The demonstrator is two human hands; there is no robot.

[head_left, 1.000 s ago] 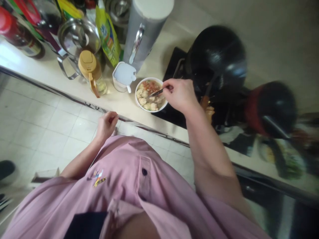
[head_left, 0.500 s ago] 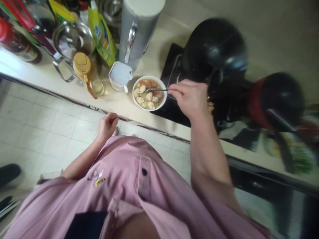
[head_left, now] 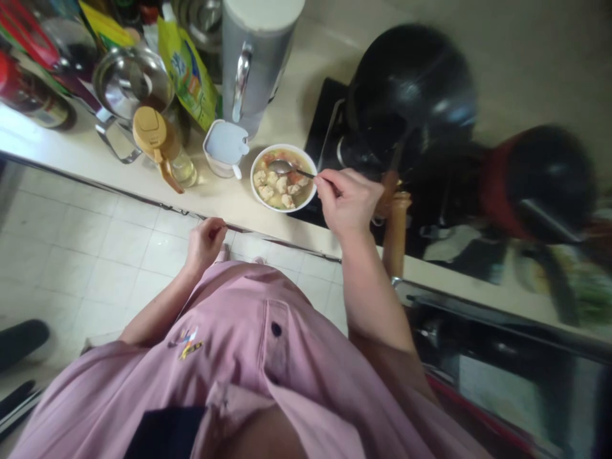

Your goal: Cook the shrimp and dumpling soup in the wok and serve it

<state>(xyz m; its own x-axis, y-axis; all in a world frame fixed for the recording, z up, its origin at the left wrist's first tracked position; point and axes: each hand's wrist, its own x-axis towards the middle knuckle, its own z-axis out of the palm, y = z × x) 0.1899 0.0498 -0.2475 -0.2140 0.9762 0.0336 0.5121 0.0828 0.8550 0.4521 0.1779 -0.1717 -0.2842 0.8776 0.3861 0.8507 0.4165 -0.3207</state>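
Note:
A metal spoon [head_left: 282, 166] is pinched by its handle in my right hand [head_left: 348, 199]. Its head rests over the soup in a white bowl [head_left: 253, 185], which stands on the counter beside the stove. Pale meatballs [head_left: 273, 183] and reddish pieces like tomato float in the broth. My left hand [head_left: 205, 242] hangs in front of the counter edge with its fingers curled in; whether anything is inside them is hidden. Just left of the bowl sits a white lidded seasoning box [head_left: 225, 148].
An oil bottle with a yellow lid [head_left: 155, 131], a steel pot [head_left: 134, 83], a yellow-green pouch [head_left: 187, 70] and a tall jug [head_left: 258, 60] line the counter's left. At right, a black wok [head_left: 414, 89] with a wooden handle [head_left: 394, 236] and a red pot [head_left: 500, 182] occupy the stove.
My right hand has shifted slightly left and down. The spoon's head has moved toward the bowl's far left side, and its hollow shows more clearly. My left hand stays put.

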